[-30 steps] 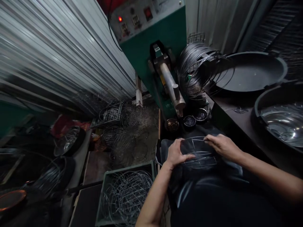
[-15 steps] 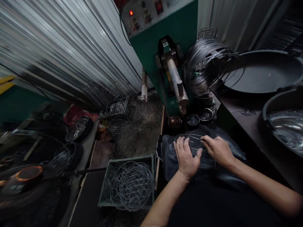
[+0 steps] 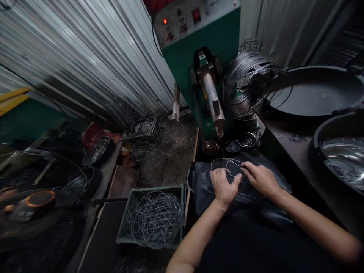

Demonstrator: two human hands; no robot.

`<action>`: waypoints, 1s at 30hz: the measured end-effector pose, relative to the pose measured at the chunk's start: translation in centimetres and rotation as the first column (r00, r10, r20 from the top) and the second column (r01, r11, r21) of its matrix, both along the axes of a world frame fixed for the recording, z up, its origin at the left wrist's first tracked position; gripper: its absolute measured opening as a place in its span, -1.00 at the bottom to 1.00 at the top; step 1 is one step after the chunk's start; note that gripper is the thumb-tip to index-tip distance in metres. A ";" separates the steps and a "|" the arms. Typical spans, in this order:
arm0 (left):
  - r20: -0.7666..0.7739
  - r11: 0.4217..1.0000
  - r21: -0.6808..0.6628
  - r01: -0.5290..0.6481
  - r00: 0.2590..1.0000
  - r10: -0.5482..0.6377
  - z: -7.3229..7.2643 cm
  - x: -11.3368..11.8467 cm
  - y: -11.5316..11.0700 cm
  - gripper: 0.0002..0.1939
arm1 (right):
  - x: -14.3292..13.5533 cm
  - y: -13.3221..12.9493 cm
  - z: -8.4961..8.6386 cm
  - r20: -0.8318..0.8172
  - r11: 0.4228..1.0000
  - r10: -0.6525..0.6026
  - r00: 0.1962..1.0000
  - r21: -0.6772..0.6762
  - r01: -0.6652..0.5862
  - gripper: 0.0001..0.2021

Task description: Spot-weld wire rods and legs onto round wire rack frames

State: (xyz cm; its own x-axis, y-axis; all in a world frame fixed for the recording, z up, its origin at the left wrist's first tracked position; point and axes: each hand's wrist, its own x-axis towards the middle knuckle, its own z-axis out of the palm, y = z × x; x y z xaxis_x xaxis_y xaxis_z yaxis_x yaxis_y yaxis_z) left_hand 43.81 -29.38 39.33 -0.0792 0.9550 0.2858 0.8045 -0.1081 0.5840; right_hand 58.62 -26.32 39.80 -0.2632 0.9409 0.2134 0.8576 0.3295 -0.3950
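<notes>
"Holding the wire is which hand?"

"The right hand point(image 3: 262, 181). Its thumb and forefinger are pinched together on the far right edge of a round wire frame point(image 3: 226, 163), so most of the frame stretches left of that grip and a little nearer."

"And the left hand point(image 3: 224, 189)?"

"It lies over the near left part of the frame, its thumb spread apart from the fingers. I cannot tell whether its fingertips press on the wire; they hide it there."

"What does the frame rest over?"

"A dark sheet point(image 3: 201, 191) across the person's lap. Just beyond its far edge are a copper-coloured bowl point(image 3: 211, 152) and, right of it, two small bowls of metal bits point(image 3: 232, 152). Above them juts the metal arm point(image 3: 212, 94) of a green machine point(image 3: 182, 62), with a coil of wire point(image 3: 236, 85) to its right."

"Anything on the near left?"

"A green crate point(image 3: 124, 223), with criss-crossed round wire racks point(image 3: 156, 218) piled inside. Off to the right, well apart from the hands, sits a wide black pan point(image 3: 309, 94)."
</notes>
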 end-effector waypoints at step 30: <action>-0.114 0.991 -0.116 0.069 0.990 -0.082 -1.7 0.1 2.0 -0.71 | 5.7 -3.2 -1.1 -0.267 0.996 -0.064 0.962 -0.074 0.045 -0.79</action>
State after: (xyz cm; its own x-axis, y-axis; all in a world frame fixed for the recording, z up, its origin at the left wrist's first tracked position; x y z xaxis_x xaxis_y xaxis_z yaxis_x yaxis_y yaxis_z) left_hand 43.91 -27.39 37.59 0.0225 0.9834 0.1798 0.8605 -0.1106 0.4973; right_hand 64.29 -29.52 38.70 -0.1527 0.9667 0.2053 0.7327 0.2501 -0.6329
